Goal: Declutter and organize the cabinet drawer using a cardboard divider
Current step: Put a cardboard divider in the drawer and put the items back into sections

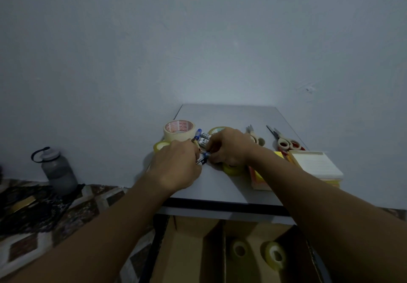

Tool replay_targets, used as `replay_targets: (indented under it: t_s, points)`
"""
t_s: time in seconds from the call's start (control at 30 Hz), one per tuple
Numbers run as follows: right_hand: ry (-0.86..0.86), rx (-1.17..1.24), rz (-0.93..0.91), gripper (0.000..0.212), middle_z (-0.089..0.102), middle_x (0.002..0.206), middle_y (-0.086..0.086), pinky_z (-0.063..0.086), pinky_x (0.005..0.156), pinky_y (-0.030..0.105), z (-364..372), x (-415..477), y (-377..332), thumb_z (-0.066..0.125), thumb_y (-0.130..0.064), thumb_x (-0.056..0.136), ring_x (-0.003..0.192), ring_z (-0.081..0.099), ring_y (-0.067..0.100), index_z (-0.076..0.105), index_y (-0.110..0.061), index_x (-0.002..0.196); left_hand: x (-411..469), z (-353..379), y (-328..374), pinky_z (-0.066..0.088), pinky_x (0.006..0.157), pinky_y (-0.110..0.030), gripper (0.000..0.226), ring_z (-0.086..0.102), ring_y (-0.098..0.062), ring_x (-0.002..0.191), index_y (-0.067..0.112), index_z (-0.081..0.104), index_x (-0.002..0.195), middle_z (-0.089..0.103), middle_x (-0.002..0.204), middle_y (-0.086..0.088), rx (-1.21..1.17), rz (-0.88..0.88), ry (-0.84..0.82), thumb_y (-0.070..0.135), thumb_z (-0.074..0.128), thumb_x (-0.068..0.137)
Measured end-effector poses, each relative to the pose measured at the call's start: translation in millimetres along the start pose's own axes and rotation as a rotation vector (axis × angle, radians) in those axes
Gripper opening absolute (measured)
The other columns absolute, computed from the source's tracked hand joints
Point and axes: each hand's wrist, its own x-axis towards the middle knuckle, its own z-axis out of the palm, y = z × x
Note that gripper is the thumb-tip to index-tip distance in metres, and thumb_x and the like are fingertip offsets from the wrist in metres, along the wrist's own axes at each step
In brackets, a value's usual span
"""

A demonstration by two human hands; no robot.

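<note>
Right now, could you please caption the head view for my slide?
Left hand and right hand grip markers on the cabinet top, above tape rolls in the cardboard divider.

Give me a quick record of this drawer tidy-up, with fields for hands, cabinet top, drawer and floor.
hands: left hand and right hand meet over held markers, fingers curled round them
cabinet top: masking tape roll, loose markers, beige scissors, red scissors, sticky note stacks
drawer: open, cardboard divider inside; two tape rolls right of its middle wall
floor: water bottle, left of cabinet
</note>
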Motion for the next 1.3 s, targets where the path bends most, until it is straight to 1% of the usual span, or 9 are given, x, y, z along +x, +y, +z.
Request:
replay_targets:
  t_s: [0.13, 0.27, 0.43, 0.6, 0.8, 0.93, 1.03, 1.17, 1.3]
  points:
    - [0.006, -0.017, -0.008, 0.03, 0.068, 0.112, -0.006, 0.045, 0.098, 0.05, 0, 0, -1, 0.074, -0.043, 0.079, 0.111, 0.058, 0.022, 0.069, -0.035, 0.107, -9, -1, 0, 0.047, 0.073, -0.028, 0.024, 0.061, -0.022, 0.101, 0.026, 0.071, 0.111, 0.068, 0.11, -0.001, 0.019, 0.033, -0.024, 0.031, 0.065, 0.088]
    - [-0.009, -0.095, -0.055, 0.032, 0.066, 0.105, -0.006, 0.045, 0.098, 0.049, 0, 1, -6, 0.071, -0.043, 0.079, 0.106, 0.059, 0.022, 0.07, -0.033, 0.109, -24, -2, -10, 0.051, 0.075, -0.028, 0.029, 0.062, -0.017, 0.099, 0.028, 0.069, 0.117, 0.07, 0.11, 0.003, -0.05, 0.111, -0.037, 0.03, 0.062, 0.09]
    - [-0.029, -0.204, -0.117, 0.031, 0.065, 0.112, -0.002, 0.041, 0.099, 0.044, -5, -4, -19, 0.068, -0.036, 0.083, 0.107, 0.057, 0.022, 0.069, -0.029, 0.113, -43, -6, -27, 0.055, 0.061, -0.038, 0.027, 0.062, -0.019, 0.075, 0.019, 0.075, 0.093, 0.069, 0.081, -0.001, -0.081, 0.249, 0.018, 0.035, 0.059, 0.078]
    - [-0.083, -0.226, -0.176, 0.028, 0.067, 0.101, 0.003, 0.049, 0.071, 0.027, -4, -8, -32, 0.064, -0.021, 0.086, 0.091, 0.063, 0.022, 0.071, -0.019, 0.112, -53, -6, -48, 0.044, 0.047, -0.031, 0.018, 0.058, -0.022, 0.06, 0.015, 0.075, 0.084, 0.063, 0.067, -0.002, -0.099, 0.312, 0.124, 0.022, 0.066, 0.069]
    - [-0.044, -0.331, -0.2, 0.016, 0.063, 0.086, 0.008, 0.053, 0.06, 0.033, 2, -11, -41, 0.063, -0.021, 0.08, 0.077, 0.06, 0.023, 0.068, -0.012, 0.093, -59, 0, -54, 0.032, 0.043, -0.03, 0.017, 0.044, -0.028, 0.049, 0.011, 0.068, 0.071, 0.052, 0.059, -0.009, 0.097, 0.412, 0.182, 0.011, 0.051, 0.074]
    - [-0.045, -0.305, -0.197, 0.019, 0.066, 0.096, 0.009, 0.057, 0.075, 0.04, 1, -13, -43, 0.06, -0.017, 0.085, 0.088, 0.062, 0.025, 0.071, -0.014, 0.101, -62, -7, -57, 0.022, 0.05, -0.024, 0.013, 0.049, -0.024, 0.049, 0.016, 0.076, 0.073, 0.055, 0.057, -0.006, 0.155, 0.419, 0.241, 0.012, 0.063, 0.071]
    - [-0.049, -0.257, -0.206, 0.027, 0.068, 0.105, 0.011, 0.057, 0.082, 0.043, 0, -14, -44, 0.059, -0.015, 0.087, 0.094, 0.062, 0.027, 0.071, -0.021, 0.11, -60, -13, -47, 0.04, 0.051, -0.027, 0.017, 0.059, -0.024, 0.061, 0.024, 0.077, 0.087, 0.064, 0.07, -0.003, 0.148, 0.294, 0.196, 0.015, 0.064, 0.08]
    - [-0.072, -0.257, -0.228, 0.037, 0.065, 0.117, 0.009, 0.055, 0.087, 0.041, 1, -17, -49, 0.059, -0.014, 0.088, 0.104, 0.062, 0.027, 0.067, -0.027, 0.122, -58, -18, -42, 0.052, 0.073, -0.033, 0.022, 0.063, -0.023, 0.086, 0.029, 0.066, 0.106, 0.066, 0.094, 0.002, 0.102, 0.093, 0.042, 0.021, 0.052, 0.091]
    - [-0.119, -0.293, -0.276, 0.039, 0.062, 0.126, 0.008, 0.05, 0.092, 0.037, 0, -21, -55, 0.056, -0.018, 0.093, 0.114, 0.058, 0.026, 0.062, -0.025, 0.131, -59, -16, -52, 0.034, 0.057, -0.017, 0.023, 0.061, -0.015, 0.08, 0.031, 0.074, 0.101, 0.07, 0.094, 0.002, -0.075, 0.067, 0.017, 0.019, 0.068, 0.083]
